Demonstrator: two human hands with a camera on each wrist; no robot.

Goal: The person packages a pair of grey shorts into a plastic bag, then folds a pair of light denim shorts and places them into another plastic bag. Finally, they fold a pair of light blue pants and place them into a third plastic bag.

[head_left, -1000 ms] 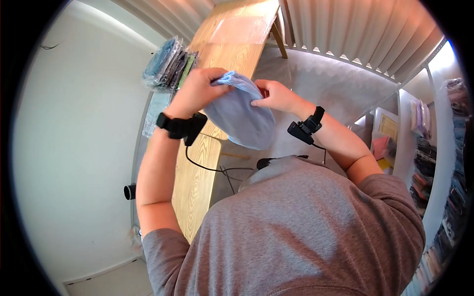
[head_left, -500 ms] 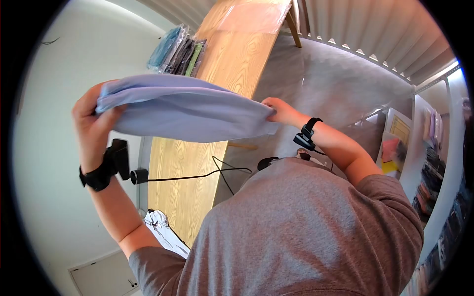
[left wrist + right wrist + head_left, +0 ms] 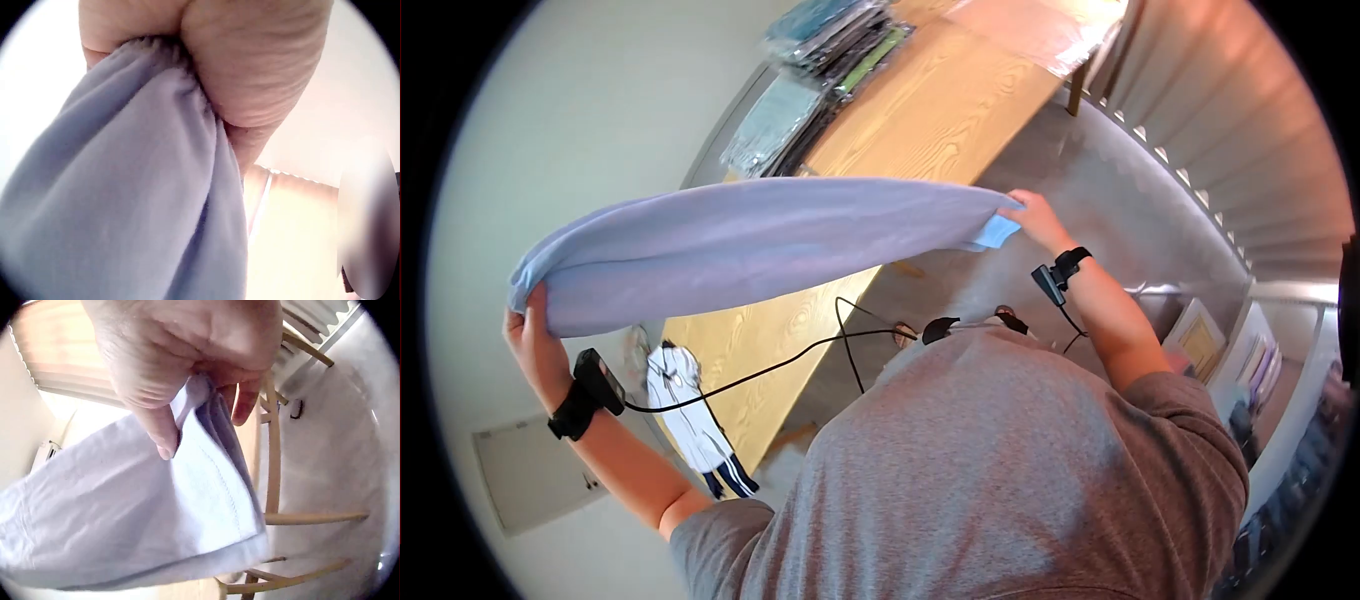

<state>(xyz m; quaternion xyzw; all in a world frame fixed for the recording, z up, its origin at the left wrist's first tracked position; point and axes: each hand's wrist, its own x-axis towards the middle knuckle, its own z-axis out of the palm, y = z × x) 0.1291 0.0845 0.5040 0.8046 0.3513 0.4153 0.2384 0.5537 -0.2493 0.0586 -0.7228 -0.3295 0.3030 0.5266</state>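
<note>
Two hands are seen holding one pale blue cloth [image 3: 750,240] stretched out in the air above a wooden table [image 3: 940,120]. At the left end, the fabric is bunched and gripped inside the curled fingers of the left hand [image 3: 528,335]. A white garment [image 3: 685,415] is seen lying below that wrist, by the table's near end. Packaged clothes [image 3: 820,80] are stacked on the table's far part. At the right end, a hemmed corner is pinched between thumb and fingers of the right hand [image 3: 1032,218].
</note>
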